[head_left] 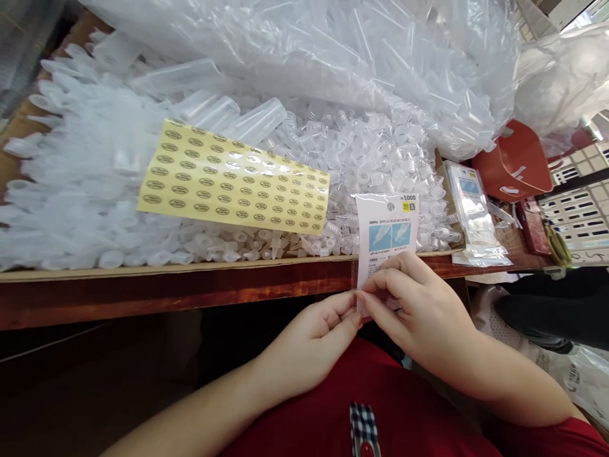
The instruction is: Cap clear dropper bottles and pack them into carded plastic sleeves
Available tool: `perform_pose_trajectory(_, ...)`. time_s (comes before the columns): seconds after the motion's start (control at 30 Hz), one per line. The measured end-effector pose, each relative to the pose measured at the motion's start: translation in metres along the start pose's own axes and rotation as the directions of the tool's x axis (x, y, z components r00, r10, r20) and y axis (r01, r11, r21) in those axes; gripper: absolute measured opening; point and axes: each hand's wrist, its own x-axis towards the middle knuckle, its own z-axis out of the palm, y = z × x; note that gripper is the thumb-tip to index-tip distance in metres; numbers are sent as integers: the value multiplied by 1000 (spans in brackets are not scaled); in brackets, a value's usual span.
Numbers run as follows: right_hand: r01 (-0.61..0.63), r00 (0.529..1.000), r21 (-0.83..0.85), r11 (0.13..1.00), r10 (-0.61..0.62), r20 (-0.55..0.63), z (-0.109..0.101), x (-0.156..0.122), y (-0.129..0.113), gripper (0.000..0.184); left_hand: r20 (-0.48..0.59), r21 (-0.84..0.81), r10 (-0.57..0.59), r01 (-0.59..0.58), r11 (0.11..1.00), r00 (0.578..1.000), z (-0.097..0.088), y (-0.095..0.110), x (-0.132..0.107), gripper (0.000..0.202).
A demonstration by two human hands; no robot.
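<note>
A white printed packaging card with two blue pictures, a hang hole and a price of 1,000 stands upright between my hands, just in front of the table edge. My left hand pinches its lower left edge between thumb and fingers. My right hand is closed on the card's lower part, its fingers covering much of the print; the thumb meets the left fingertips. Whatever lies behind my fingers is hidden. Beyond, a yellow sticker sheet with rows of small oval labels rests on a heap of clear plastic parts.
Milky plastic nozzles fill the shallow cardboard tray on the left. Behind lies a large clear bag of tubes. To the right are a stack of packaged cards and a red-brown bin. The wooden table edge runs before me.
</note>
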Motion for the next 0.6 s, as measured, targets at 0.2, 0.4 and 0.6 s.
perform_pose_trajectory(0.2, 55, 998, 187, 981, -52, -23, -12, -13, 8, 13, -124, -7, 23, -24, 1000, 992, -1, -2, 3, 20)
perform_pose_trajectory(0.4, -23, 918, 485, 874, 211, -337, 6, -66, 48, 17, -159, 21, 7, -3, 1000, 987, -5, 0, 2, 22)
perform_pose_trajectory(0.6, 15, 907, 687, 726, 279, -314, 54, -85, 52, 19, -163, 87, 30, -16, 996, 986, -7, -2, 2, 20)
